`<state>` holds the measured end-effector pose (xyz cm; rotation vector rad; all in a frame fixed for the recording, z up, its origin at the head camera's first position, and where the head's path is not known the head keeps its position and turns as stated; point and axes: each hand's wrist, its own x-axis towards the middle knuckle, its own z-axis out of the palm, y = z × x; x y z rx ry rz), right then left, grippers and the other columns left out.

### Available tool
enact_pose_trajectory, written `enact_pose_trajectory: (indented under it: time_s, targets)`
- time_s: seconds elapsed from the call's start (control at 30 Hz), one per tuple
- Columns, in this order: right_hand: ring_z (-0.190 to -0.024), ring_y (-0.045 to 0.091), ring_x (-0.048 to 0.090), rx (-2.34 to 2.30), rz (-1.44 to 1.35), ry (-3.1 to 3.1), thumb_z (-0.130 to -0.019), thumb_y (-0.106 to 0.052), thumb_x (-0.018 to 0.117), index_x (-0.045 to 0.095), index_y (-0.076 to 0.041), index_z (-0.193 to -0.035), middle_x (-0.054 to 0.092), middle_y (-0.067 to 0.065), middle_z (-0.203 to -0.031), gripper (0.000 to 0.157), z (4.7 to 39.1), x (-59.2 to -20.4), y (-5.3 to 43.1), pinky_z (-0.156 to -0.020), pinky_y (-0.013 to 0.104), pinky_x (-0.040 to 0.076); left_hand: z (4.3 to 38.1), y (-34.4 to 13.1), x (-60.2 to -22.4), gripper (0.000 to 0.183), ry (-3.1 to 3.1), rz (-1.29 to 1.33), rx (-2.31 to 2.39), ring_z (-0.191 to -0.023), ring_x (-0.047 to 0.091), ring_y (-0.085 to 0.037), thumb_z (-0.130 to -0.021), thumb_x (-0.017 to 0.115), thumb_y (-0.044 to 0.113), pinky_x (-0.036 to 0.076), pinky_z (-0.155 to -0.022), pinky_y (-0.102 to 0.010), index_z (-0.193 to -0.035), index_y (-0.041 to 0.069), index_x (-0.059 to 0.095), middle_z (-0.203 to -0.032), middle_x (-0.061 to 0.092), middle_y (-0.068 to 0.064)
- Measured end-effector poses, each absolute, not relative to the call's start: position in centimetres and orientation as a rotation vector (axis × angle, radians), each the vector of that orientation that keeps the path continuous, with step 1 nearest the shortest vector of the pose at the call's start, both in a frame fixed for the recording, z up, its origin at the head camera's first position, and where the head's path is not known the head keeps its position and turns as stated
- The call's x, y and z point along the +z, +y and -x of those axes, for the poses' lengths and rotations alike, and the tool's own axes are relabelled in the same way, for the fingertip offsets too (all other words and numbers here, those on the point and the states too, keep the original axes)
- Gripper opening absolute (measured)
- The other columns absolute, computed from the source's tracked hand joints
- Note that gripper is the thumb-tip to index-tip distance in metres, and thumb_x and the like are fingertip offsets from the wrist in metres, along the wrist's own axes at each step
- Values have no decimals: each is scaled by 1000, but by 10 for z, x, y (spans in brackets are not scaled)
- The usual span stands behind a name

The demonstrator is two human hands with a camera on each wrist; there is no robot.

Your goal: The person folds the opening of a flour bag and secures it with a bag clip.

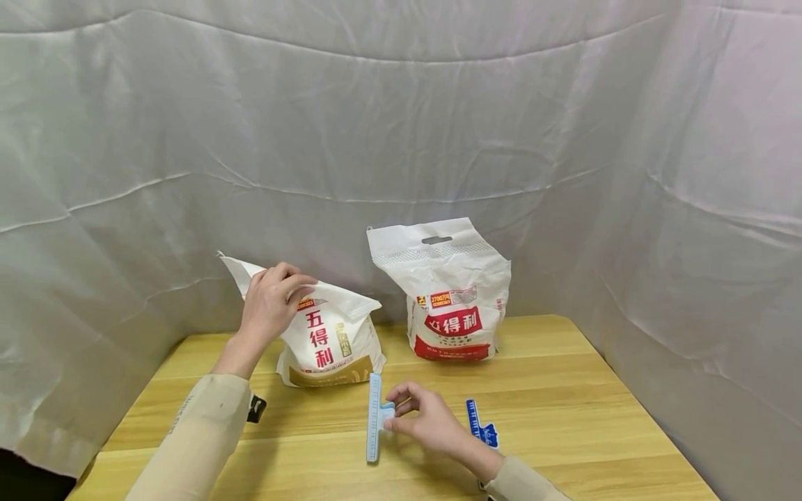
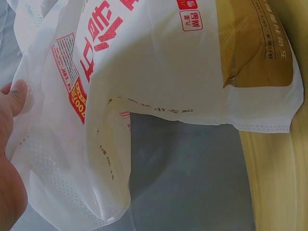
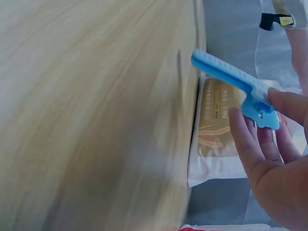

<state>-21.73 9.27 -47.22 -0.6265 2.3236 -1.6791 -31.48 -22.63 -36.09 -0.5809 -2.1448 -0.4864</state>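
Observation:
A white flour bag point(image 1: 326, 334) with red lettering and a gold band stands at the left of the table. My left hand point(image 1: 271, 300) grips its top, which is folded over and leans to the side. In the left wrist view the thumb point(image 2: 19, 96) lies against the crinkled white top of the bag; the other fingers are mostly hidden. Between thumb and fingers, my right hand point(image 1: 432, 421) pinches a light blue sealing clip point(image 1: 374, 417) by its handle. The clip's long ruler-marked bar is in front of the bag.
A second white flour bag point(image 1: 454, 299) with a red label and a handle slot stands upright to the right. Near my right wrist a dark blue clip point(image 1: 481, 424) lies on the wooden table point(image 1: 564, 390). Grey cloth point(image 1: 401, 139) hangs behind and at both sides.

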Motion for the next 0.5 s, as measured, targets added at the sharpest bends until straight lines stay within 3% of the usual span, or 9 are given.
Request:
enact_pose_trajectory:
  time_s: [0.3, 0.5]
  targets:
    - [-101, 21, 69, -1798, 609, 2356, -87, -9, 82, 66, -1, -118, 72, 7, -107, 36, 221, -464, 89, -80, 25, 58, 315, -227, -363, 12, -2137, 587, -482, -90, 65, -32, -87, 82, 8, 44, -98, -58, -99, 12, 81, -99, 67, -8]
    - [-102, 22, 69, -1863, 635, 2395, -88, -10, 82, 67, -1, -118, 72, 9, -109, 35, 223, -452, 86, -84, 27, 58, 315, -227, -363, 12, -2132, 591, -477, -89, 65, -32, -87, 82, 8, 44, -97, -58, -99, 11, 80, -99, 67, -8]
